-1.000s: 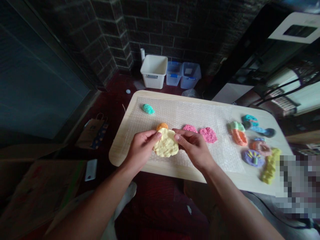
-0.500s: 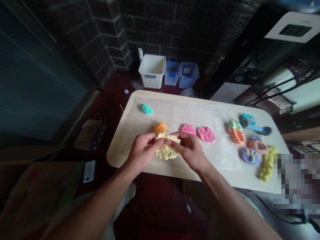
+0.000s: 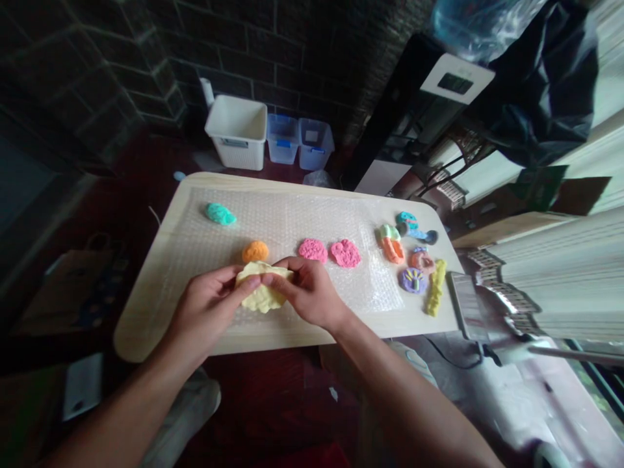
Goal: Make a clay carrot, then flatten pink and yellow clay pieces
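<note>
A flattened, ragged-edged piece of pale yellow modelling clay [image 3: 264, 297] is held up over the near part of the table. My left hand [image 3: 210, 300] grips its left side and my right hand [image 3: 312, 289] its right side, with both thumbs pressed on top close together. The fingers beneath the clay are partly hidden. Just behind it sits an orange clay lump [image 3: 255, 251]. A pink clay piece [image 3: 312, 250] and a pink heart-like clay piece [image 3: 346, 253] lie to the right of my hands. Farther back on the left is a teal clay lump [image 3: 220, 213].
Bubble wrap [image 3: 287, 211] covers much of the pale wooden table [image 3: 139, 318]. Several coloured clay shapes stand at the right end, among them a purple disc [image 3: 413, 281] and a yellow strip [image 3: 436, 288]. A white bin [image 3: 238, 133] and blue-tinted boxes [image 3: 316, 143] stand behind the table.
The view has swung to the right, so the table and hands appear farther left. Both hands still grip the yellow clay, its outline slightly altered.
</note>
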Action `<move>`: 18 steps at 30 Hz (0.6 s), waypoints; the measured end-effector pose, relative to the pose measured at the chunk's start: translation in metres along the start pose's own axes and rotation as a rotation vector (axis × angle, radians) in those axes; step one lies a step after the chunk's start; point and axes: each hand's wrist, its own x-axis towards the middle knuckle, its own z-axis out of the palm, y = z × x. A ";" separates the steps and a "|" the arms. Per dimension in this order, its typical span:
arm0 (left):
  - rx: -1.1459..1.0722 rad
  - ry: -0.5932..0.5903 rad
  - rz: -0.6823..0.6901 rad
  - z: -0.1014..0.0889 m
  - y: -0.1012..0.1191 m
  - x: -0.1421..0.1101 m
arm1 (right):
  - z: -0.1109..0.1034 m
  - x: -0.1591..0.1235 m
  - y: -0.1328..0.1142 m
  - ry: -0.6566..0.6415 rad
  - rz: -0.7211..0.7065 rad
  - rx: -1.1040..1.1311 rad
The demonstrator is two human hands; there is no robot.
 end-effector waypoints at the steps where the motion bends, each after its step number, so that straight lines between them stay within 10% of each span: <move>1: 0.014 0.030 0.012 -0.001 -0.001 0.000 | 0.001 0.000 0.000 0.001 -0.009 0.021; 18: 0.017 0.119 0.110 -0.004 0.004 -0.005 | -0.002 -0.003 -0.016 0.056 0.018 0.023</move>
